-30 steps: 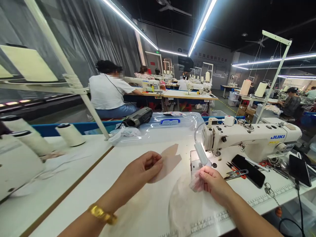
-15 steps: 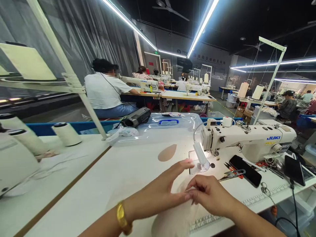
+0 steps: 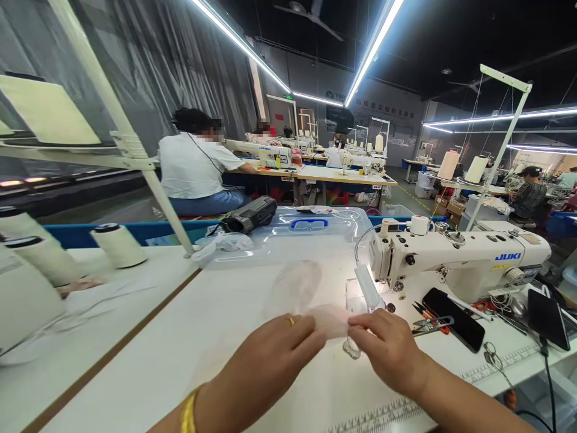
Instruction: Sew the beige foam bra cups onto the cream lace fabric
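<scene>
Between my two hands stretches a thin, sheer pale piece of fabric, just in front of the needle area of a white sewing machine. My left hand, with a ring and a gold bracelet, has its fingers closed on the fabric's left end. My right hand pinches the right end. A small whitish patch, perhaps lace, shows below the right fingertips. Beyond my left hand, a blurred, see-through greyish shape spreads over the table; whether it joins the held fabric I cannot tell. A small lamp lights the needle area.
Thread snips, a black phone and another dark device lie on the right. A clear plastic box lid sits behind. Thread cones stand left. A measuring scale runs along the front edge. Co-workers sit farther off.
My left hand has turned over and closed on the fabric, moving slightly down and left. My right hand has moved right. The fabric has come up from the front edge and is stretched between them.
</scene>
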`<action>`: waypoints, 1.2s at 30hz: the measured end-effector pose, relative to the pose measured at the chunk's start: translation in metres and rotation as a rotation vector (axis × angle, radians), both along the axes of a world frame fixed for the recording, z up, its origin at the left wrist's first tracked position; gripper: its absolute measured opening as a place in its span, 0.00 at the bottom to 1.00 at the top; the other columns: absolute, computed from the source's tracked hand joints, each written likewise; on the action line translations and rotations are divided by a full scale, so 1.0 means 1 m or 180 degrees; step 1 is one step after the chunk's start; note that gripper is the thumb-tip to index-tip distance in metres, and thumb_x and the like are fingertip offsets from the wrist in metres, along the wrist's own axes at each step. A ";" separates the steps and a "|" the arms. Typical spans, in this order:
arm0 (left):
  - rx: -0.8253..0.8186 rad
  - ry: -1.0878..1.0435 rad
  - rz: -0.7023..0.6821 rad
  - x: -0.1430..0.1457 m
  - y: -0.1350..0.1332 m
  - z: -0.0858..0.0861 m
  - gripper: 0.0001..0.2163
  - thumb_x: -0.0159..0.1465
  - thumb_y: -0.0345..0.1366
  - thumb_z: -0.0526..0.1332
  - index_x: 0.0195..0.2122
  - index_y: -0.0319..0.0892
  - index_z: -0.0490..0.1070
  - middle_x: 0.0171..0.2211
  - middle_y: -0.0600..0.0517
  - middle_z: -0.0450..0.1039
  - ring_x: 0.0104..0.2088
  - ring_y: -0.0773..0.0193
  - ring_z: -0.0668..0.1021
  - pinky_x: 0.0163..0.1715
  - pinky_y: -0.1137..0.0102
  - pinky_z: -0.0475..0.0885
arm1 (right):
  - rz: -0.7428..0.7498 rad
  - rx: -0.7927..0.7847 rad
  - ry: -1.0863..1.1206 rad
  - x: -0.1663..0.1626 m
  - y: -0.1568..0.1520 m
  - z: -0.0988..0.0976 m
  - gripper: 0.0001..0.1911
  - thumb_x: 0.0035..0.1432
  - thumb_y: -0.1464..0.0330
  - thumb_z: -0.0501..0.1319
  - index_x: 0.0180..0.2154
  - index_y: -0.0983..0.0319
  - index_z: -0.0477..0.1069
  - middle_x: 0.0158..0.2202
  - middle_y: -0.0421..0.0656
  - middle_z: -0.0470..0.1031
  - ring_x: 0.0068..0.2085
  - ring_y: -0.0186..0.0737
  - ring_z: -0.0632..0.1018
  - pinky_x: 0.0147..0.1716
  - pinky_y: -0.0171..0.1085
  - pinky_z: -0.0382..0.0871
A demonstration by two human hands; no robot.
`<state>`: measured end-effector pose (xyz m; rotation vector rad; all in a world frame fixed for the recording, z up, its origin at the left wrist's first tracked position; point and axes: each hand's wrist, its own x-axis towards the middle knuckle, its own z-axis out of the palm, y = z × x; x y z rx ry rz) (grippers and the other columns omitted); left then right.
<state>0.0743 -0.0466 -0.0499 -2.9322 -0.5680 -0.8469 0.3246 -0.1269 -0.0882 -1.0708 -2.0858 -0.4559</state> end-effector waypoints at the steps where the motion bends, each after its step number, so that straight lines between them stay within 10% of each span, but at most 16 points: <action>1: 0.0035 0.0191 -0.0058 0.000 -0.003 -0.006 0.08 0.71 0.29 0.56 0.35 0.47 0.71 0.31 0.53 0.73 0.27 0.61 0.74 0.29 0.68 0.66 | 0.0045 -0.0151 -0.0298 0.007 0.005 -0.008 0.13 0.73 0.76 0.54 0.46 0.57 0.76 0.45 0.45 0.84 0.34 0.41 0.78 0.35 0.39 0.71; 9: 0.0310 0.0578 -0.0596 0.052 -0.001 -0.035 0.15 0.61 0.15 0.53 0.35 0.44 0.69 0.32 0.52 0.74 0.33 0.57 0.76 0.38 0.64 0.71 | 0.0513 -0.0739 -0.0960 0.049 0.031 -0.032 0.13 0.74 0.74 0.55 0.37 0.59 0.76 0.39 0.43 0.81 0.37 0.41 0.75 0.34 0.37 0.67; 16: -0.1228 0.0821 0.0444 0.055 0.069 -0.013 0.08 0.66 0.30 0.54 0.36 0.44 0.73 0.36 0.49 0.77 0.36 0.55 0.79 0.35 0.65 0.70 | 0.0588 -0.1274 -0.0276 0.053 0.030 -0.033 0.16 0.72 0.77 0.54 0.42 0.56 0.79 0.49 0.43 0.84 0.44 0.41 0.78 0.42 0.36 0.70; 20: -0.1250 0.0830 0.0927 0.046 0.090 -0.002 0.09 0.64 0.31 0.53 0.35 0.43 0.73 0.32 0.47 0.78 0.32 0.51 0.79 0.32 0.63 0.70 | 0.0683 -0.1301 -0.0169 0.052 0.028 -0.031 0.18 0.71 0.79 0.53 0.44 0.57 0.79 0.51 0.43 0.84 0.44 0.42 0.79 0.42 0.37 0.71; 23: -0.0847 0.0524 0.0756 0.050 0.075 -0.004 0.15 0.67 0.28 0.49 0.45 0.41 0.75 0.47 0.41 0.79 0.45 0.46 0.79 0.45 0.55 0.70 | 0.0645 -0.1255 -0.0216 0.052 0.029 -0.030 0.18 0.70 0.80 0.52 0.44 0.57 0.78 0.51 0.42 0.84 0.43 0.42 0.78 0.41 0.37 0.70; 27: -0.0466 0.0531 -0.0448 0.060 0.034 -0.023 0.12 0.71 0.27 0.52 0.36 0.44 0.73 0.34 0.49 0.77 0.34 0.57 0.76 0.37 0.62 0.70 | 0.0553 -0.1139 -0.0271 0.054 0.029 -0.027 0.17 0.67 0.82 0.53 0.39 0.58 0.76 0.50 0.40 0.84 0.44 0.41 0.77 0.37 0.36 0.67; 36: 0.0249 0.0277 -0.0437 0.067 0.009 -0.041 0.14 0.74 0.25 0.51 0.32 0.42 0.70 0.36 0.50 0.76 0.39 0.56 0.77 0.44 0.59 0.74 | 0.0135 -0.1075 -0.0728 0.062 0.015 -0.014 0.12 0.63 0.79 0.61 0.38 0.56 0.76 0.37 0.39 0.75 0.38 0.38 0.70 0.34 0.35 0.58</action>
